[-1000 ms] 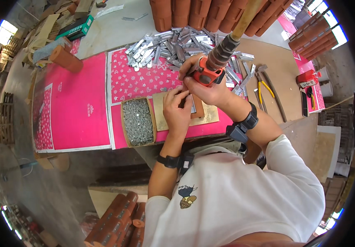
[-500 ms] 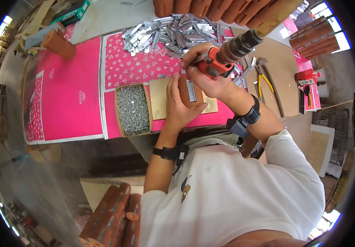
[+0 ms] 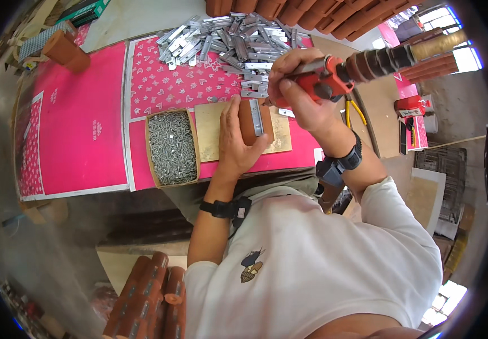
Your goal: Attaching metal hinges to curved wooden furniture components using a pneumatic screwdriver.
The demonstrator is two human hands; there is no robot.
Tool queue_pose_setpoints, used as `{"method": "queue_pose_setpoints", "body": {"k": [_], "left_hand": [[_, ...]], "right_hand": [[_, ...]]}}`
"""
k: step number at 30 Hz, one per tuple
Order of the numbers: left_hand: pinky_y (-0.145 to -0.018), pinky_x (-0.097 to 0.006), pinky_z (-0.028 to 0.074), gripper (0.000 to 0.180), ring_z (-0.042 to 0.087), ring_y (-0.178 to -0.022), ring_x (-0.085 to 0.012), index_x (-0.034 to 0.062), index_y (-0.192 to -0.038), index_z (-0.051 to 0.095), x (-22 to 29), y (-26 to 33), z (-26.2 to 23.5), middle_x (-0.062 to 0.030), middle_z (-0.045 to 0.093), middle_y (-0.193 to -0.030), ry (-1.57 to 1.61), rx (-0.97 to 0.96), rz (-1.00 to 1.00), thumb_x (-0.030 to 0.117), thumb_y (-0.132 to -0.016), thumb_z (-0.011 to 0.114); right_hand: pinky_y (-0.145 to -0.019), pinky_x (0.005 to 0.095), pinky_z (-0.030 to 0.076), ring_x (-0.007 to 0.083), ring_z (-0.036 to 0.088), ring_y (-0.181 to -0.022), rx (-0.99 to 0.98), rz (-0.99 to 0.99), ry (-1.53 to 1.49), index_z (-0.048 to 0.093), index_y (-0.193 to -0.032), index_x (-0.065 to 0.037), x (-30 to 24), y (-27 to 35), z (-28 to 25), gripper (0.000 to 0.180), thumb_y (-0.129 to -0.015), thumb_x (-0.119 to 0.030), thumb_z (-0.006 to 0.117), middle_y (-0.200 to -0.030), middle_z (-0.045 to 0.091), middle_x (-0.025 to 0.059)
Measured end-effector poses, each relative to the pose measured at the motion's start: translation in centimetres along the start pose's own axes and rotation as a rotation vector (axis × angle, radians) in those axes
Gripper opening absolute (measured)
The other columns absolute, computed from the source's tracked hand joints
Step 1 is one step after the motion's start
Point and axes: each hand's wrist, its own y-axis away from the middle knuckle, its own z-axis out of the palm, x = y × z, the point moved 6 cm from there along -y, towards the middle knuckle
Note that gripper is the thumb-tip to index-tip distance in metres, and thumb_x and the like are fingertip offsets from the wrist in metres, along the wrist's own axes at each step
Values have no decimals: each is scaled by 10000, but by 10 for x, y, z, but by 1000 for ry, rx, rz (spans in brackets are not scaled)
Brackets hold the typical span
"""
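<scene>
Block: terracotta-coloured block (image 3: 246, 124) lies on the pale wooden board (image 3: 207, 133), near the table's front edge, just right of the left hand.
Metal strip: a slim metal strip (image 3: 256, 117) runs lengthwise along the block's upper face, bare to view.
Left hand: left hand (image 3: 235, 144) grips the block, fingers along its left side, thumb across its near end.
Right hand: right hand (image 3: 303, 96) is closed round a red driver (image 3: 318, 85); tip end just beside the block's right edge, contact unclear.
Change: driver stood upright over the block a second ago; now leans far to the right. Left fingers, bunched at the strip then, now lie along the block's side. Strip uncovered as a result, block held.
Screws: small screws (image 3: 171, 150) fill an open box (image 3: 196, 147) left of the board.
Behind: heap of loose metal strips (image 3: 238, 42); beyond it, a row of reddish-brown cylinders (image 3: 306, 14).
Right side: yellow-handled pliers (image 3: 357, 110) past the driver.
Lower left: stacked cylinders with metal fittings (image 3: 148, 288), below table level.
</scene>
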Motion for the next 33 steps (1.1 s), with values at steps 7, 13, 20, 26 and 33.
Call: {"method": "queue_pose_setpoints", "body": {"k": [7,13,20,26,33], "left_hand": [[-1091,-458,361,700,463,-1253,-379,8,-1432,406,-10,-6,2,-215,476,-1350,82,33,-44,162,-810,689],[-1060,-452,387,659,489,-1206,-370,41,-1397,457,-16,-8,3,-198,502,-1298,123,75,-55,178,-802,706],[-1024,-466,412,645,509,-1165,-385,38,-1368,472,-13,-9,0,-201,523,-1251,52,94,-41,206,-795,715],[-1000,-472,424,636,521,-1145,-392,35,-1353,476,-10,-10,-3,-205,532,-1233,45,105,-24,194,-786,716],[-1037,-454,404,621,507,-1183,-383,31,-1366,476,-9,-11,-4,-207,520,-1272,68,77,-61,182,-811,710]], "right_hand": [[-732,323,569,207,664,-857,-44,-93,10,516,-1044,12,3,19,4,298,-780,144,557,-958,625,139],[-603,321,562,223,643,-783,-189,-174,168,466,-1092,-62,-9,26,14,301,-852,109,525,-972,594,145],[-709,343,564,233,689,-781,-66,-200,243,564,-1008,-12,-6,34,14,324,-725,144,594,-879,666,126],[-702,359,586,237,689,-763,-87,-200,234,557,-1030,-28,-8,36,18,336,-739,140,584,-877,668,142],[-638,354,552,226,639,-738,-130,-197,243,509,-1063,-68,-4,38,17,248,-855,19,612,-926,611,133]]}}
